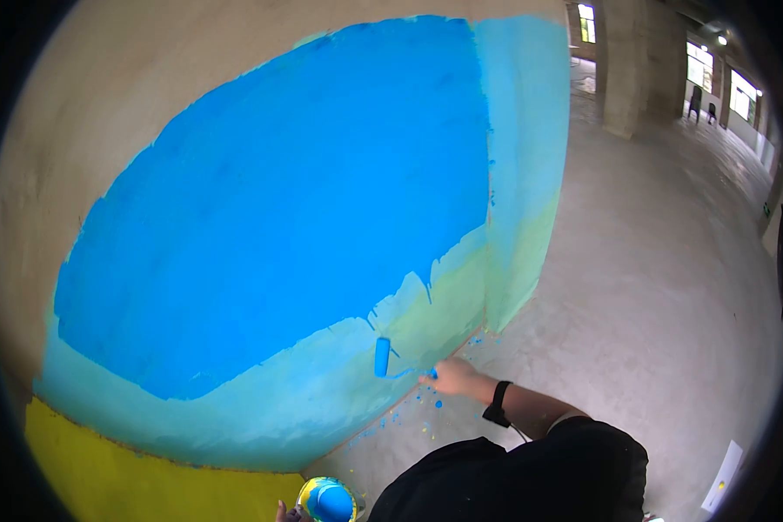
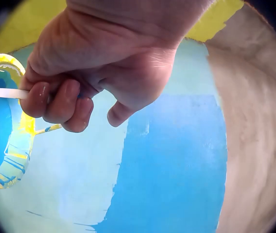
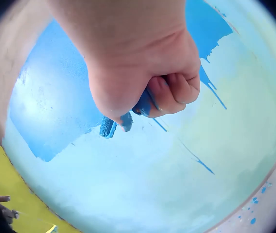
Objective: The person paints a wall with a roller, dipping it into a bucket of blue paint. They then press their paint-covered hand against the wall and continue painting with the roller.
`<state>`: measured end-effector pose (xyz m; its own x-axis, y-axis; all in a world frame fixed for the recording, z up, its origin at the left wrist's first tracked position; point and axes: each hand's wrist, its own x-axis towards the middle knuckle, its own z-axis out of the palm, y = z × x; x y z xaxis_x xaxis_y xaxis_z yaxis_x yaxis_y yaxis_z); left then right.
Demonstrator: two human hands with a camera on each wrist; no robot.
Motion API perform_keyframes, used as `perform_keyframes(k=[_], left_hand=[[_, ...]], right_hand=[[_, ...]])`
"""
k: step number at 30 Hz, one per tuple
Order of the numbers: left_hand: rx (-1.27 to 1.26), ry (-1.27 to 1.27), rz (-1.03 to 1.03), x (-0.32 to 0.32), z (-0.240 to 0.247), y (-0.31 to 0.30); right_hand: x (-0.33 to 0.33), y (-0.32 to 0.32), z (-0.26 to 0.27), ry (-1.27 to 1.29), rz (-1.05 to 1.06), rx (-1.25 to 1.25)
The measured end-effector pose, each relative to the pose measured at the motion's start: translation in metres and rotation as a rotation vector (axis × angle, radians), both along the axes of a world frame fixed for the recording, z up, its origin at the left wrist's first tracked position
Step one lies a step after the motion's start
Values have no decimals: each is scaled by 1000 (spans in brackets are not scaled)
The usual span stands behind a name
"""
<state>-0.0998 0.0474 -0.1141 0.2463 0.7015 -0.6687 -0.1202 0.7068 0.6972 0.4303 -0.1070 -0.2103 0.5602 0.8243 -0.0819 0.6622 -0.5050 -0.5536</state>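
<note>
My right hand (image 1: 458, 378) grips the handle of a blue-coated paint roller (image 1: 382, 358), which is at the lower edge of the bright blue area on the wall (image 1: 304, 191). In the right wrist view the fingers of my right hand (image 3: 145, 80) curl round the blue-smeared handle, and part of the roller (image 3: 107, 127) shows beyond. Low in the head view, my left hand (image 1: 289, 512) is beside a paint bucket (image 1: 331, 502) with blue paint inside. The left wrist view has my left hand (image 2: 99, 68) curled round the white handle (image 2: 4, 92) of the bucket (image 2: 24, 138).
Pale blue-green paint (image 1: 261, 413) borders the bright blue area. A yellow section (image 1: 148, 478) lies at the lower left. Blue drips spot the concrete floor (image 1: 652, 287) near the wall's base. Pillars (image 1: 626, 70), windows and chairs stand at the far right.
</note>
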Motion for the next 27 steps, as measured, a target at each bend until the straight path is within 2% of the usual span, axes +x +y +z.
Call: perform_keyframes(k=[2, 4, 8, 9, 10, 11, 13, 16, 20, 22, 27], left_hand=[[-79, 94, -64, 25, 4, 9], [-76, 66, -115, 42, 6, 13], [144, -135, -508, 50, -24, 44], [79, -132, -453, 50, -34, 47], [15, -133, -390, 58, -19, 48], [43, -93, -352, 67, -3, 40], [118, -25, -340, 76, 15, 24], [348, 14, -298, 78, 21, 10], [312, -121, -246, 63, 30, -3], [313, -112, -252, 53, 34, -7], [284, -134, -265, 54, 51, -7]], right_hand=[[-12, -8, 1, -1, -19, 54], [-37, -22, 35, 57, 69, -57], [-67, -34, 68, 49, 141, -59], [-74, -36, 73, 19, 107, 51], [-83, -37, 78, -3, 80, 162], [-90, -38, 82, 3, 161, 151], [-102, -36, 85, 65, 125, -5], [-130, -34, 78, -34, 112, 122], [-164, -33, 82, -34, 218, 145], [-180, -31, 78, -12, 213, 138], [-196, -11, 94, -70, 374, 127]])
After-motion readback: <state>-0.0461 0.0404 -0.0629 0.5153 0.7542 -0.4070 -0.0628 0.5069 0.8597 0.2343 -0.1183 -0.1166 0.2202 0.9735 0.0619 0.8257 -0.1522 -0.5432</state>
